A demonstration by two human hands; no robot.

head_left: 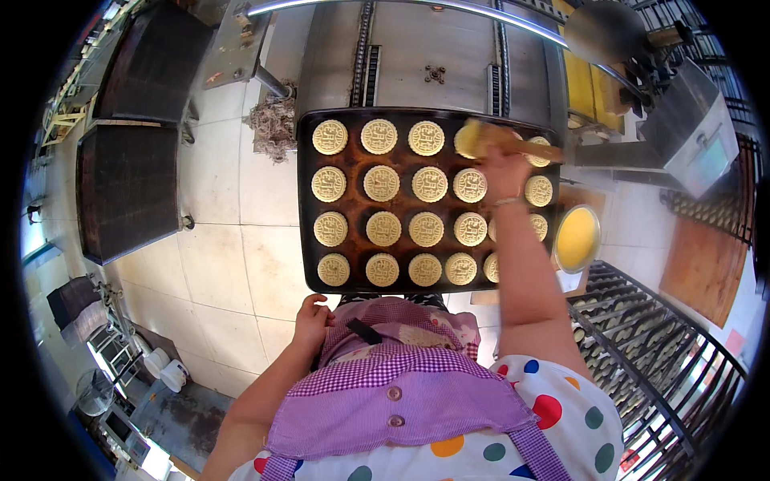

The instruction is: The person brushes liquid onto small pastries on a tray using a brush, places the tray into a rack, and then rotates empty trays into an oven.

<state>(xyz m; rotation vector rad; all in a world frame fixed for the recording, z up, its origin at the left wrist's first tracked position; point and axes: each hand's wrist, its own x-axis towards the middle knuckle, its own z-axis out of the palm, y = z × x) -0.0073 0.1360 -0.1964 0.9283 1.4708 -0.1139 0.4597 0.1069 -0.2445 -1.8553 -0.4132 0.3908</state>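
A dark baking tray carries rows of round, pale mooncakes with scalloped rims and raised patterns. Over its far right part, my right hand is closed round a pastry brush with a wooden handle. The yellowish bristle end is at a mooncake in the farthest row, smeared by motion. My right hand and forearm hide some of the mooncakes on that side. My left hand hangs by the tray's near left edge, beside my purple apron, its fingers loosely bent and apart with nothing seen in them.
A bowl of yellow liquid stands right of the tray. Beyond the tray lies a metal machine bed with chains. A black rack of trays stands at the near right, and dark tray stacks at the left. A screen panel is farther right.
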